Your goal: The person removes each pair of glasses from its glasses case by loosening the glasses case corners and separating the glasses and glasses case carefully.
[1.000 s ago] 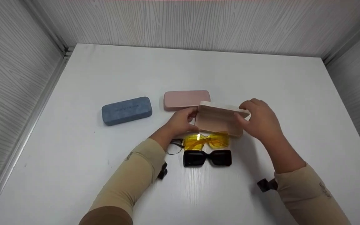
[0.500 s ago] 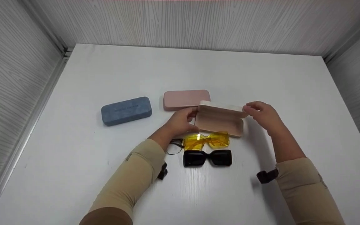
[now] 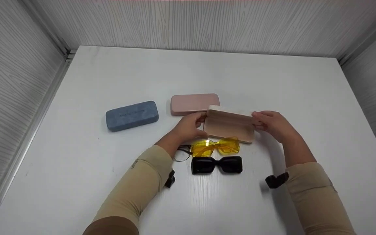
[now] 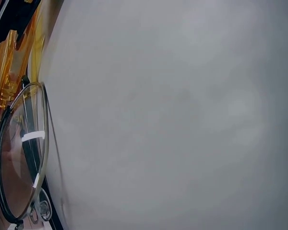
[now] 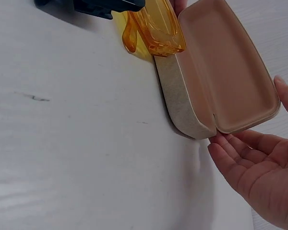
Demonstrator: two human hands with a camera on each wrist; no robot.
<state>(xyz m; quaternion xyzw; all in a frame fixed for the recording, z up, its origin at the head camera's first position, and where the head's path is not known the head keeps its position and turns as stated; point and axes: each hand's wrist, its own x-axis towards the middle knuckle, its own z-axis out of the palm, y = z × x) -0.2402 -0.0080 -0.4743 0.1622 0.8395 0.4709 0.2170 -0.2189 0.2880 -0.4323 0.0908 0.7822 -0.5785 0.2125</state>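
An eyeglass case (image 3: 228, 130), pale outside with a pinkish-beige lining, stands with its lid raised and nothing in it. My left hand (image 3: 188, 127) grips its left end, thumb at the front and fingers behind. At the other end my right hand (image 3: 274, 125) holds the lid's corner; in the right wrist view the thumb is on the lid's rim and the fingers (image 5: 240, 153) curl by the hinge end. Yellow sunglasses (image 3: 215, 147) lie right against the case's front. Black sunglasses (image 3: 216, 165) lie nearer to me. Clear-lens eyeglasses (image 3: 182, 153) are partly hidden under my left wrist.
Behind the left hand lies a closed pink case (image 3: 194, 103), its corner overlapped by the raised lid. A closed blue case (image 3: 132, 116) sits farther left. The white table (image 3: 135, 78) meets panelled walls at the back and sides.
My right hand has slid from the lid's front edge to its right corner and end, and sits a little lower. The left hand, the sunglasses and the closed cases stay put.
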